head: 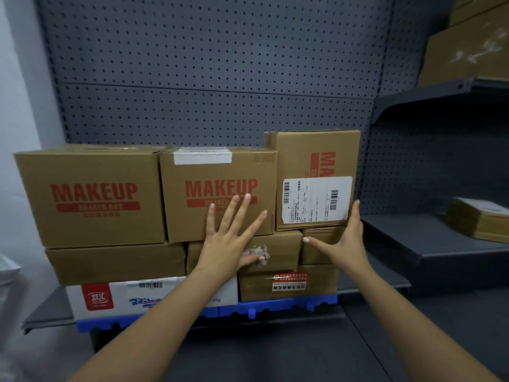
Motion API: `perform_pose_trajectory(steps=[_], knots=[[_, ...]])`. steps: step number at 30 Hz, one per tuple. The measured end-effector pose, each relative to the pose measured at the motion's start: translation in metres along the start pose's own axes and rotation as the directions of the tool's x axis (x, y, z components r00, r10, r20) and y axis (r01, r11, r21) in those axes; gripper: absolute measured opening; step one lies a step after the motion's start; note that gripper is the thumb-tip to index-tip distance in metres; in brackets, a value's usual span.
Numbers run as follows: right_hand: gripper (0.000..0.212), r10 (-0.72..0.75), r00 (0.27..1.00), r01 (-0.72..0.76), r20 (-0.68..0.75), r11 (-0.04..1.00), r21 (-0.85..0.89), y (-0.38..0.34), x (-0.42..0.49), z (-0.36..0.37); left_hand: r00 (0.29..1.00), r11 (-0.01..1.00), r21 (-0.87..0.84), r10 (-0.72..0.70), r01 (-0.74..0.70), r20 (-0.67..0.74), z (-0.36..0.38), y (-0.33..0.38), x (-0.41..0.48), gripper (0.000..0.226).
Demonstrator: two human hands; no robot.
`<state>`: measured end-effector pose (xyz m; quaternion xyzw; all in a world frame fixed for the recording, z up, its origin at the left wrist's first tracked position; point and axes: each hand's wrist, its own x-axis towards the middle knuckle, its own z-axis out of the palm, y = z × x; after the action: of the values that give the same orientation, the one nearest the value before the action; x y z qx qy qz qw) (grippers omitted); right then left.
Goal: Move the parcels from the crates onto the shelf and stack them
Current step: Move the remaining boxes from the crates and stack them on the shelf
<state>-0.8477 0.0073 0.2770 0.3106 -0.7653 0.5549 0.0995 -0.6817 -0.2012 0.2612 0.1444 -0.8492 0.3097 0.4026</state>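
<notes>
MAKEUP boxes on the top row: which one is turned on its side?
The right-hand box, beside the right hand. Its red lettering runs vertically and a white shipping label covers part of it; the left box and middle box read upright.

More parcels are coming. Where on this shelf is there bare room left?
Free: the tops of the two MAKEUP boxes below the pegboard, and the dark shelf right of the upright labelled box. Crowded: the stack beneath, box against box.

Parcels [217,193] stacked on shelf [46,312], pegboard [214,64] behind
</notes>
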Motion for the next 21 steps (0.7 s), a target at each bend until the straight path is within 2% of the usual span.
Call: perform_pose_trajectory(steps=[4, 10, 14, 21], knots=[[0.130, -0.006, 1.000, 0.006, 0.019, 1.000, 0.011, 0.002, 0.005, -0.007, 0.999, 1.000, 0.002, -0.019, 0.019, 0.036, 0.005, -0.002, 0.003, 0.099], [0.130, 0.005, 1.000, -0.005, 0.018, 1.000, -0.013, 0.004, 0.004, -0.008, 0.998, 1.000, 0.001, -0.014, 0.014, 0.066, 0.001, -0.002, 0.002, 0.099], [0.129, 0.025, 1.000, -0.025, -0.008, 0.999, -0.025, 0.002, -0.004, -0.004, 0.999, 0.998, -0.060, 0.003, 0.000, 0.038, -0.009, -0.007, 0.000, 0.094], [0.120, -0.008, 0.999, 0.004, -0.038, 0.994, -0.113, -0.008, -0.031, -0.005, 0.997, 0.991, -0.117, -0.071, 0.071, 0.004, -0.030, -0.024, -0.020, 0.089]])
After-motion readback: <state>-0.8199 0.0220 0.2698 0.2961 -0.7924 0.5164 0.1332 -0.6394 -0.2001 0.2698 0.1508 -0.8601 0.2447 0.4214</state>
